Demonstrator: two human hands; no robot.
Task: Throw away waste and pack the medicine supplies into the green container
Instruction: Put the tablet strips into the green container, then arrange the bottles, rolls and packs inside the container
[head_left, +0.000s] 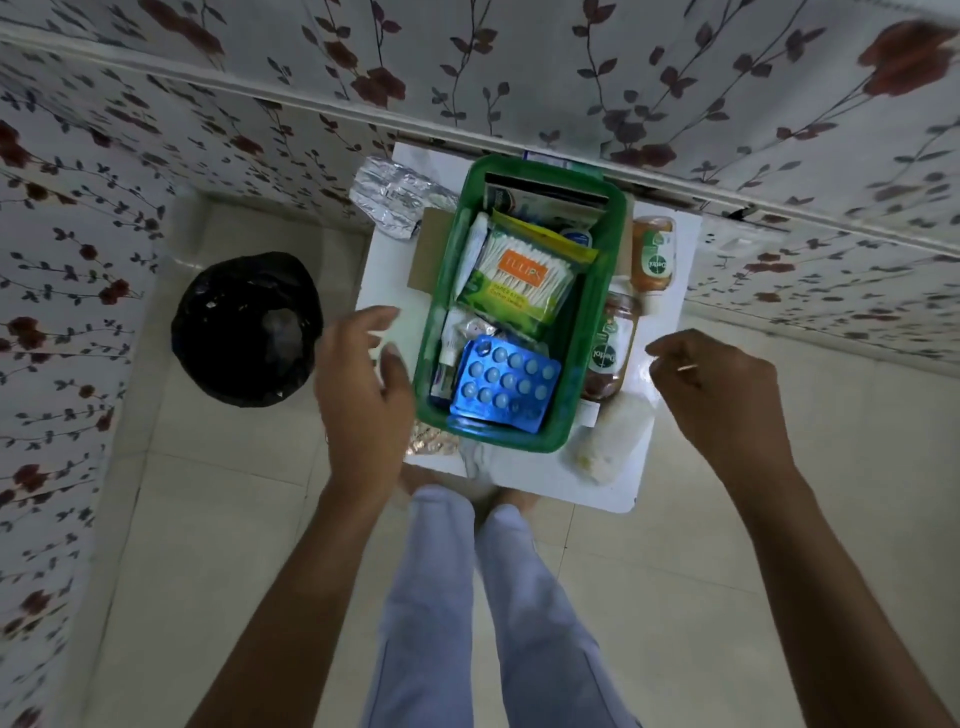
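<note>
- The left hand (363, 384) is hovering with fingers spread, holding nothing, just beside the left wall of the green plastic container (592, 317).
- The right hand (711, 389) is hanging loosely curled and empty, near 2 amber bottles labelled "Dettol" (608, 348).
- The container is sitting on a white tabletop (660, 441), holding an orange-labelled "TULIPS" cotton swab pack (524, 280) and a blue blister strip (506, 384).
- A black-lined round bin (249, 327) is standing on open floor to the left.
</note>
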